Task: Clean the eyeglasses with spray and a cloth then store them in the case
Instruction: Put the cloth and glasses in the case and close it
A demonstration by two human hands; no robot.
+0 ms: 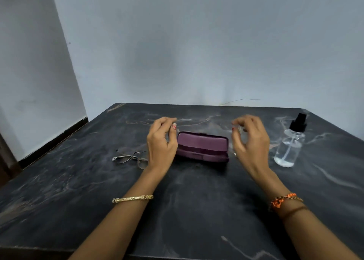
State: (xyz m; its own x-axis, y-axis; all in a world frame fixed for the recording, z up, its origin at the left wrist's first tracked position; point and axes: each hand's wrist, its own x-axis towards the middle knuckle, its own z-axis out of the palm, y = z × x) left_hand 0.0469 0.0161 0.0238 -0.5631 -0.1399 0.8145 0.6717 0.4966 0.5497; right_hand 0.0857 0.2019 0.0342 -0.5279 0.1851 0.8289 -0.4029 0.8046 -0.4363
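A purple eyeglass case [202, 146] lies on the dark marbled table [197, 200], its lid partly raised. My left hand [160, 141] hovers at the case's left end, fingers loosely curled, holding nothing. At the case's right end my right hand [250, 141] hovers the same way, also holding nothing. The eyeglasses [130, 158] lie folded on the table just left of my left wrist, partly hidden by it. A clear spray bottle [289, 143] with a black pump stands upright at the right. No cloth is visible.
The table backs onto a pale wall, with its left edge running along a side wall and a dark skirting strip [53, 141]. A thin wire [242, 100] trails at the far edge.
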